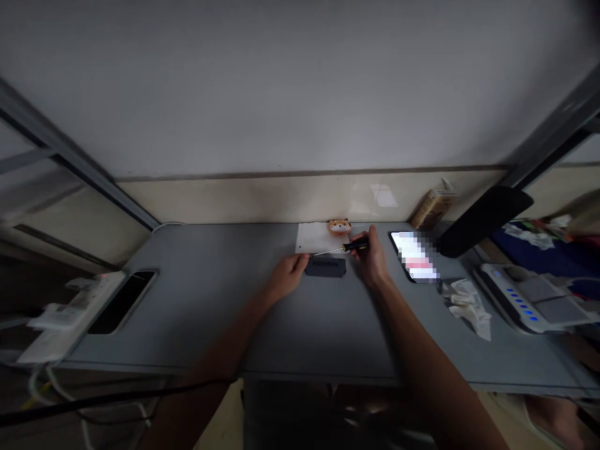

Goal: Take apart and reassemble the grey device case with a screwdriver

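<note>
A screwdriver (359, 244) with a black and yellow handle lies in my right hand (372, 257), fingers wrapped round the handle. Its thin shaft points left, over the back edge of a small dark grey box (325, 267) with a row of slots. My left hand (288, 275) is closed at the box's left end, thumb and fingertips pinched beside the screwdriver's tip; what they grip is too small to make out. Just behind lies a sheet of white paper (310, 236), with an orange animal-face object (339, 227) on it.
On the right are a lit phone (415, 256), crumpled tissue (469, 306), a black cylinder (487, 219), a carton (434, 206) and a white device with blue lights (520, 303). A dark phone (124, 303) and white power strip (75, 319) lie left. A wall stands behind the table (210, 275).
</note>
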Action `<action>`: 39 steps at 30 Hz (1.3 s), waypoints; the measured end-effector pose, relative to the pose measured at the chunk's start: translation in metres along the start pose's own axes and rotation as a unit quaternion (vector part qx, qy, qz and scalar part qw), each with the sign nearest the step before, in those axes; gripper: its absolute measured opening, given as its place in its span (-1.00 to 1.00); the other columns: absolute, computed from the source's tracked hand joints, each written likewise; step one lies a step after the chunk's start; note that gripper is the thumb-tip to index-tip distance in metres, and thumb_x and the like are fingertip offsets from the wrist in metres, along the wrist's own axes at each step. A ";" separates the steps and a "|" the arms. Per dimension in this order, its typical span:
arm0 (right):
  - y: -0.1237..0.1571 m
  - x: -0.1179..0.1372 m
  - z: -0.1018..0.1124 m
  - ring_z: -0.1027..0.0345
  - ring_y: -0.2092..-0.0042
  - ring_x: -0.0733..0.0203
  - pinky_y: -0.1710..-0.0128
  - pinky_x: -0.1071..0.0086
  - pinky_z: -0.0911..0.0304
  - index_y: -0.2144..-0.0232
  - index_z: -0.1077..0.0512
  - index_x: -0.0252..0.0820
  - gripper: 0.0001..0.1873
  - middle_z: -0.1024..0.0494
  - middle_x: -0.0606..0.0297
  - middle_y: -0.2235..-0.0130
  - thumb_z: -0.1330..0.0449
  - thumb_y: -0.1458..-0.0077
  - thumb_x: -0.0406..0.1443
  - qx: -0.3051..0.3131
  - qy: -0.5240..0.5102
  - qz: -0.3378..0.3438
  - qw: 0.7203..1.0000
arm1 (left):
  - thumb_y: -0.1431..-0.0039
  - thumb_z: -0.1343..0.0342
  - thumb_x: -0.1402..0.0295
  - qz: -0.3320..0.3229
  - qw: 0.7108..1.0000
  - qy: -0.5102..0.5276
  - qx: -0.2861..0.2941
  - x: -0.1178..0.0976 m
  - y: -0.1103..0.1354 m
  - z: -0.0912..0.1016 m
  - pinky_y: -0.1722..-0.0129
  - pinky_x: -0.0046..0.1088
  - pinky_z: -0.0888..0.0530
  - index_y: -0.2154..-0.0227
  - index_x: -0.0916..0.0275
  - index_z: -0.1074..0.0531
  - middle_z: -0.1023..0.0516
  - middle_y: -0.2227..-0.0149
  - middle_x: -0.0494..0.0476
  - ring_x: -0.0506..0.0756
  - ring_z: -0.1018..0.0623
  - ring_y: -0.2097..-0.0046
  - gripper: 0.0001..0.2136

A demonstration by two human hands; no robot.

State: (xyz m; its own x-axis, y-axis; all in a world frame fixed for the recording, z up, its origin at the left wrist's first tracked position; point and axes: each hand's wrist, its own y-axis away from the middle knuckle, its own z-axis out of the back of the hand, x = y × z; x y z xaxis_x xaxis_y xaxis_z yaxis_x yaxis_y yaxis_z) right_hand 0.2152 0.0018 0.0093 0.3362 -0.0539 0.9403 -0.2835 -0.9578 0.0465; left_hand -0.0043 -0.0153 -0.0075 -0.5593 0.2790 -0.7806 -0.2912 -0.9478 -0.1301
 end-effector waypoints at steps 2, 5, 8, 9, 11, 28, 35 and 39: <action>0.000 -0.001 -0.001 -0.18 0.65 0.33 0.64 0.36 0.03 0.61 -0.39 -0.11 -0.29 -0.36 0.36 0.67 -0.12 0.01 0.38 -0.005 0.003 -0.004 1.000 | -0.43 0.17 0.06 -0.005 1.000 -0.008 -0.017 0.001 0.001 -0.003 0.29 -0.40 -0.42 0.49 0.19 -0.42 -0.51 0.47 0.06 0.12 -0.51 0.35 -0.53; 0.001 -0.002 -0.003 -0.16 0.66 0.34 0.66 0.38 0.04 0.62 -0.40 -0.12 -0.27 -0.37 0.36 0.68 -0.13 0.04 0.40 -0.009 0.007 -0.010 1.000 | -0.48 0.26 0.08 -0.028 0.999 -0.007 -0.038 0.003 0.001 -0.004 0.26 -0.39 -0.46 0.36 0.20 -0.52 -0.51 0.48 0.08 0.11 -0.54 0.35 -0.49; 0.002 -0.002 -0.005 -0.17 0.66 0.36 0.67 0.40 0.05 0.63 -0.41 -0.13 -0.28 -0.37 0.37 0.68 -0.18 0.09 0.39 -0.004 0.005 -0.016 1.000 | -0.50 0.30 0.08 -0.082 0.993 0.004 -0.080 0.005 0.000 -0.001 0.22 -0.41 -0.50 0.18 0.22 -0.56 -0.55 0.42 0.09 0.09 -0.57 0.29 -0.48; 0.003 -0.001 -0.005 -0.18 0.66 0.36 0.68 0.41 0.05 0.63 -0.41 -0.14 -0.28 -0.38 0.37 0.68 -0.19 0.10 0.39 -0.002 0.003 -0.017 1.000 | -0.50 0.28 0.08 -0.103 0.990 0.005 -0.098 0.005 0.000 0.001 0.22 -0.42 -0.50 0.16 0.22 -0.55 -0.57 0.38 0.11 0.08 -0.58 0.27 -0.49; 0.004 0.000 -0.006 -0.20 0.66 0.36 0.68 0.41 0.04 0.63 -0.40 -0.14 -0.29 -0.37 0.37 0.69 -0.22 0.11 0.37 0.002 0.000 -0.022 1.000 | -0.50 0.22 0.12 -0.148 0.980 0.004 -0.130 0.005 0.001 0.003 0.23 -0.46 -0.51 0.14 0.21 -0.53 -0.61 0.29 0.13 0.06 -0.60 0.24 -0.57; 0.002 -0.004 -0.004 -0.21 0.64 0.37 0.67 0.45 0.02 0.62 -0.42 -0.16 -0.32 -0.40 0.36 0.67 -0.27 0.16 0.34 -0.011 0.000 -0.010 1.000 | -0.24 0.05 0.63 -0.362 0.891 -0.176 -0.209 0.011 0.002 0.007 0.18 -0.49 -0.53 0.17 0.20 -0.52 -0.62 0.21 0.11 0.02 -0.61 0.24 -0.71; 0.001 -0.002 -0.004 -0.19 0.62 0.35 0.65 0.42 0.01 0.61 -0.40 -0.13 -0.31 -0.40 0.36 0.64 -0.22 0.13 0.37 -0.024 0.006 -0.013 1.000 | -0.27 0.07 0.63 -0.370 0.883 -0.215 -0.194 0.014 0.001 0.009 0.25 -0.48 -0.51 0.16 0.19 -0.54 -0.60 0.24 0.10 0.02 -0.57 0.29 -0.68; 0.002 -0.007 -0.003 -0.16 0.58 0.32 0.58 0.39 -0.05 0.46 -0.49 -0.13 -0.27 -0.47 0.34 0.57 -0.15 0.10 0.40 0.024 0.081 0.031 0.996 | -0.29 0.02 0.62 -0.393 0.871 -0.211 -0.207 0.014 0.002 0.011 0.25 -0.47 -0.50 0.16 0.18 -0.56 -0.59 0.28 0.08 0.01 -0.56 0.31 -0.70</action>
State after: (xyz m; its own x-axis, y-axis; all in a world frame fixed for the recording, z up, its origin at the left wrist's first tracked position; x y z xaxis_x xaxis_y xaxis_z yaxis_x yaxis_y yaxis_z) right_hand 0.2097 0.0015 0.0034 0.1681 -0.0706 0.9832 -0.2538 -0.9669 -0.0260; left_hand -0.0210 -0.0113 -0.0123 -0.5749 0.8154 -0.0679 -0.4567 -0.3886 -0.8003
